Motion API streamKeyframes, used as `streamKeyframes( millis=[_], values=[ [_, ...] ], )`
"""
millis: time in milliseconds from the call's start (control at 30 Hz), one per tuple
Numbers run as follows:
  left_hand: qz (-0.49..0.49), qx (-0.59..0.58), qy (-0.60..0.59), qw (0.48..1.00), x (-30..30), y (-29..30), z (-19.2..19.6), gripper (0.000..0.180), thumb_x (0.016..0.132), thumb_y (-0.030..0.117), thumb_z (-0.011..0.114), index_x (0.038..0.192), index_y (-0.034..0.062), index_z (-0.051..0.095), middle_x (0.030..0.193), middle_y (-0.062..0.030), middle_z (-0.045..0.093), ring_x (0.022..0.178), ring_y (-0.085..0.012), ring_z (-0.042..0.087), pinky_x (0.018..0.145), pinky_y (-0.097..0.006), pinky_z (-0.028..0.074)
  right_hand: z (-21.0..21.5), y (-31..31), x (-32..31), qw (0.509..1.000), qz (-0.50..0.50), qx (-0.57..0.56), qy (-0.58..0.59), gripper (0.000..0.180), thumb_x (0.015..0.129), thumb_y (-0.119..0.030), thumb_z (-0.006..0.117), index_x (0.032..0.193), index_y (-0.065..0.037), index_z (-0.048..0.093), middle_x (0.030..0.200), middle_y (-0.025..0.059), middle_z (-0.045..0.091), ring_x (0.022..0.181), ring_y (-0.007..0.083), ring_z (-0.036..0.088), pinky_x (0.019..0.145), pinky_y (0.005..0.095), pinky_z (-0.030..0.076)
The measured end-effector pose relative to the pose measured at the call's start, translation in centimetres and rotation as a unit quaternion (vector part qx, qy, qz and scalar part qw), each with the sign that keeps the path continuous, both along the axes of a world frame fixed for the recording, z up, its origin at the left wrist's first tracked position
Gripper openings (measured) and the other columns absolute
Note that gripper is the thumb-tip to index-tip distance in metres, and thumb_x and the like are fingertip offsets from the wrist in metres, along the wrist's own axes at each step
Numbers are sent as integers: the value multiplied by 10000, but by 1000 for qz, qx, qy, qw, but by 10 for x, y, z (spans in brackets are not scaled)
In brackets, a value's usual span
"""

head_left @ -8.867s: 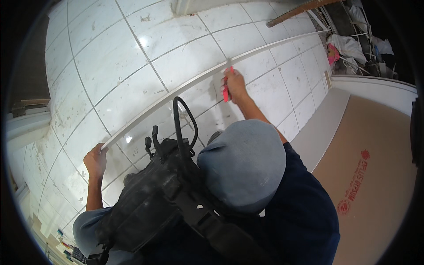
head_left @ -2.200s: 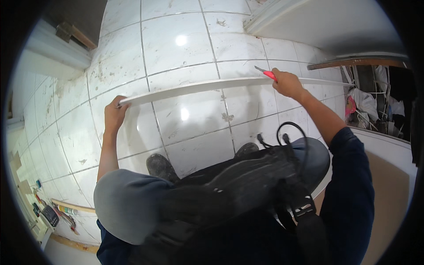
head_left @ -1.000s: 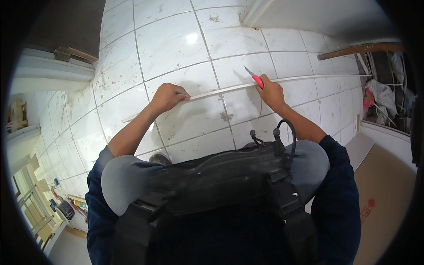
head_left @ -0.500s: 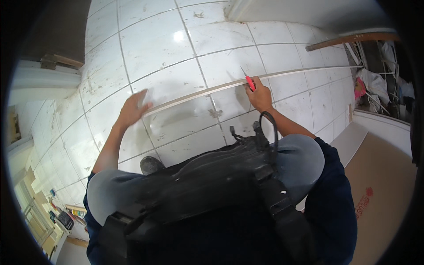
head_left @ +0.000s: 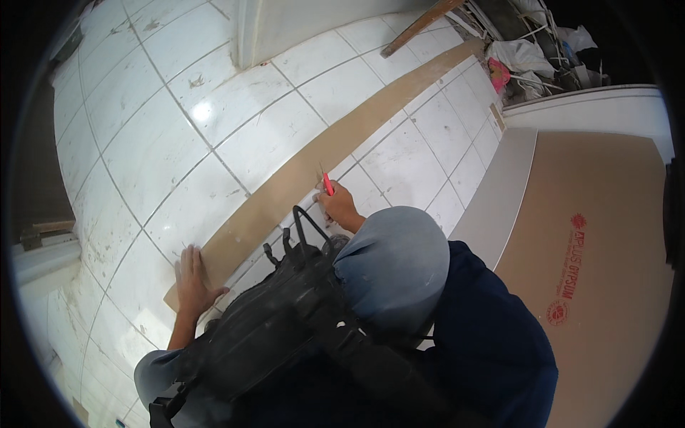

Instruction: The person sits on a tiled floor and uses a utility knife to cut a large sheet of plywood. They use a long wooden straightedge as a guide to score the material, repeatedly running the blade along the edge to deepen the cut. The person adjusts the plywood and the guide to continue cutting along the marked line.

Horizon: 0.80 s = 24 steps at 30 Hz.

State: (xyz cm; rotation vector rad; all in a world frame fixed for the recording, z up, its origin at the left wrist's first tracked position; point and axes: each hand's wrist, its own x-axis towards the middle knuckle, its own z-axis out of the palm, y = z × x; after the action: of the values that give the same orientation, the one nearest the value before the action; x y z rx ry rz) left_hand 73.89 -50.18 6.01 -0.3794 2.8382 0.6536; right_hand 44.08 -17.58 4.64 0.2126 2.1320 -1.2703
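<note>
A long, narrow brown strip of gypsum board (head_left: 285, 192) lies flat on the floor, running from near left to far right. My left hand (head_left: 191, 285) rests over its near end, fingers stretched out and thumb apart. Beside the strip's near edge, about midway along, my right hand (head_left: 342, 205) is closed round a red utility knife (head_left: 328, 184). The knife's thin blade points away from me, over the strip. Whether the blade touches the board I cannot tell.
A large brown gypsum board (head_left: 578, 214) lies at the right, next to a grey strip (head_left: 492, 185). Farther back are a wooden bar (head_left: 421, 27) and a heap of white bags (head_left: 524, 58) and debris. A white wall corner (head_left: 248, 36) stands ahead on the tiled floor (head_left: 171, 150).
The strip, seen thin along its edge before, now shows its broad brown face flat on the floor. My left hand has come down onto its near end. The view has turned rightward.
</note>
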Motion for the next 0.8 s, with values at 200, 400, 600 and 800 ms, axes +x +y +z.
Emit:
streamKeyframes(
  millis=[200,400,600,800],
  values=[
    [23,-2,6,1000,-6,3,-2,1285,529,238,955,1554,55,202,1442,-226,417,1303,-409,416,1079,-528,339,-9,-6,-9,997,-53,-49,2,305,907,-172,618,1176,-38,562,782,71,647,448,132,554,376,288,445],
    [92,65,-69,991,-17,-22,-7,729,530,197,937,1157,40,599,1066,-155,601,1051,-369,564,893,-453,463,-20,-7,-31,992,-92,-91,-1,233,998,-303,547,1076,-84,543,746,52,610,451,138,548,378,296,448],
    [193,99,15,976,-16,-45,10,424,649,198,856,969,57,617,970,-134,600,922,-343,613,797,-425,493,-9,23,-86,976,-176,-81,98,250,1024,-304,512,1060,-57,527,690,46,539,456,145,528,401,302,458],
    [203,-12,81,976,0,-83,25,367,723,122,814,1008,67,590,936,-138,639,854,-354,654,726,-410,507,24,16,-124,980,-121,-116,104,254,998,-277,531,1045,-28,535,709,74,547,494,154,550,428,322,489]
  ],
)
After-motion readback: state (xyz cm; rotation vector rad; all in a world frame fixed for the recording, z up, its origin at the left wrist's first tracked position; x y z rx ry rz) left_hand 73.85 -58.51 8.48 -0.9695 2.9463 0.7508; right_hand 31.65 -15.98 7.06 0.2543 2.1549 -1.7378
